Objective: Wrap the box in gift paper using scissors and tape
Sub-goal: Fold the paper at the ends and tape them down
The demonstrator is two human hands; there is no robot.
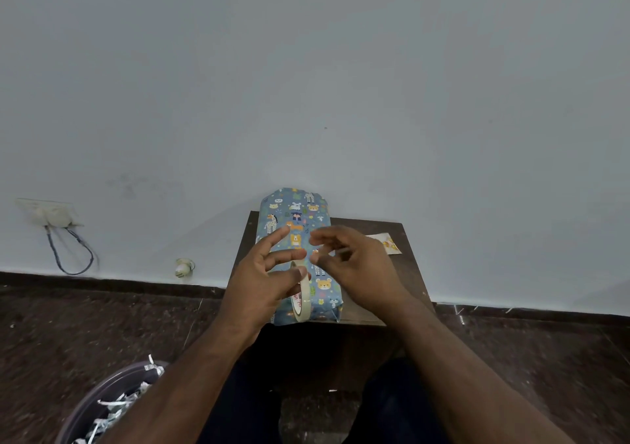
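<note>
A box wrapped in blue animal-print gift paper (300,215) lies lengthwise on a small dark wooden table (405,273). Above its near half, my left hand (262,283) holds a pale roll of tape (301,295) upright, thumb across the roll and fingers spread. To the right, my right hand (354,266) hovers over the box with fingertips drawn together near the tape's free end; the pinch itself is blurred. No scissors are visible.
A scrap of paper with an orange print (387,243) lies at the table's far right. A round bin with paper cuttings (112,406) stands on the dark floor at lower left. A wall socket with a cable (58,218) is on the wall.
</note>
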